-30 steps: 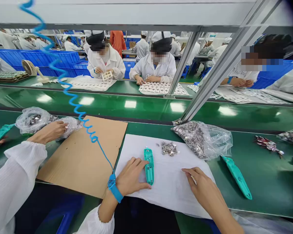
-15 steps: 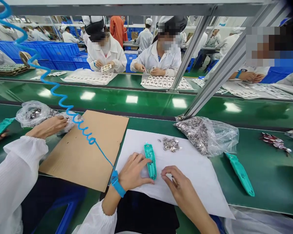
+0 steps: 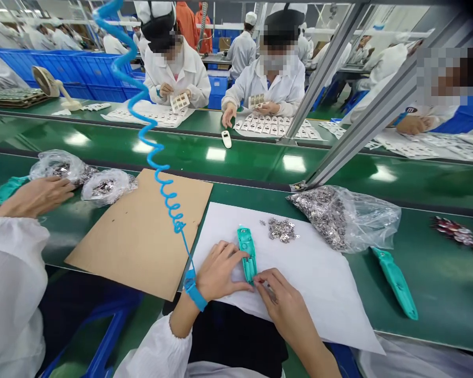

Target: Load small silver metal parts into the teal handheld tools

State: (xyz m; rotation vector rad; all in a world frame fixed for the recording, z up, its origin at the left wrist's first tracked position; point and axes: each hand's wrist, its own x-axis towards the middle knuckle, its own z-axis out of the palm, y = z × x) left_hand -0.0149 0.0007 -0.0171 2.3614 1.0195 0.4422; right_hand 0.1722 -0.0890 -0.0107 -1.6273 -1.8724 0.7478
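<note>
"Nearest first: how was the left hand (image 3: 218,273) posed?"

"It lay palm down just below the centre of the frame, a blue strap (image 3: 195,293) around its wrist. The forefinger reached over the middle of the teal casing (image 3: 246,242) and the thumb stretched toward its lower end, so the hand had the casing steadied in its grip."

"And the right hand (image 3: 284,299)?"

"Just to the right, its forearm slanting up from the bottom edge. The forefinger and thumb met in a closed pinch at the casing's lower end, the other fingers curled under. I couldn't tell whether anything tiny sat in that pinch."

"Where was the casing itself?"

"A little below mid-frame, hollow side up on a white sheet (image 3: 319,286), its far end leaning slightly left."

"What lay beyond?"

"A heap of small metal pieces (image 3: 281,230) on the same sheet, then a plastic bag (image 3: 325,220) of such pieces, right of centre. Past a shiny green strip (image 3: 256,160), at upper centre, a co-worker (image 3: 281,84) in white reached a hand toward a pale part (image 3: 226,139)."
</note>
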